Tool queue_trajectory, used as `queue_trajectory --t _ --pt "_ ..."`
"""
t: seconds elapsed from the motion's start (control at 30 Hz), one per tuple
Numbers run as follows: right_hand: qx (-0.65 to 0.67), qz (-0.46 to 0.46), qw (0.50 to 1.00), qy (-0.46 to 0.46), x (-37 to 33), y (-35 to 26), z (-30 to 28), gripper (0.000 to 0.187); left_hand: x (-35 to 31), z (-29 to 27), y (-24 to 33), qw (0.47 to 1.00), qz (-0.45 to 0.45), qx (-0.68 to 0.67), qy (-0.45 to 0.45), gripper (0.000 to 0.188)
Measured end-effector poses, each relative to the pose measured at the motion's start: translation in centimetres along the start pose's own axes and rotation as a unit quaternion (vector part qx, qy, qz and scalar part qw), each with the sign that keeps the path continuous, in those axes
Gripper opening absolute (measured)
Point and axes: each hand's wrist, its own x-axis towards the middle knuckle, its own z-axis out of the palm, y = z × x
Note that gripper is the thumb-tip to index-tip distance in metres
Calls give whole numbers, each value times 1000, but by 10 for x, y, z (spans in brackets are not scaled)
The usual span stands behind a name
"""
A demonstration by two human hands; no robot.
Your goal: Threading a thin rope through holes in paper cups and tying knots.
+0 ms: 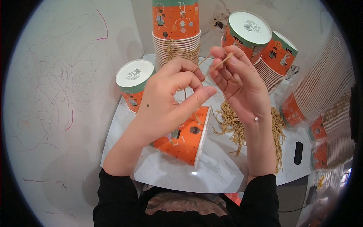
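Observation:
Above the table, my right hand (245,79) pinches a thin tan cord (225,59) between thumb and fingers. The cord runs across to my left hand (166,94), whose fingers curl around it while the thumb points right. Below my left hand, an orange paper cup (185,145) with a printed pattern lies tilted on its side, its white rim to the right. That hand covers part of the cup. A piece of cord hangs down by the cup. Beside my right wrist lies a loose heap of tan cords (232,125).
A tall stack of orange cups (176,22) stands at the back, cords around its rims. An upturned cup (134,77) is at left; more stacks (249,28) stand back right. Plastic-wrapped cups (317,87) line the right. A black object (298,153) lies on the white table (227,174).

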Motion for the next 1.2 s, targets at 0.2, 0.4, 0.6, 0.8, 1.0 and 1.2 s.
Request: queue_trajectory --t 0.2,0.4,0.6,0.8,1.0,1.2 --pt "142 18 988 50 3 -7 -11 23 1 -2 -7 999 -39 -36 -5 11" --pt "177 38 983 30 5 -11 -33 23 7 -22 -14 949 -215 -217 -76 13" --pt "68 30 996 54 11 -9 -37 28 10 -53 -19 922 -183 -341 -22 9" --pt "-495 -283 807 151 10 10 -10 41 10 -38 -18 897 -209 -386 -42 30" --pt "-695 -369 600 -144 -2 7 20 35 11 -30 -21 850 -251 -463 -32 41" --pt "-721 -390 550 -156 -1 12 11 27 10 -23 -23 801 -266 -535 -33 40"
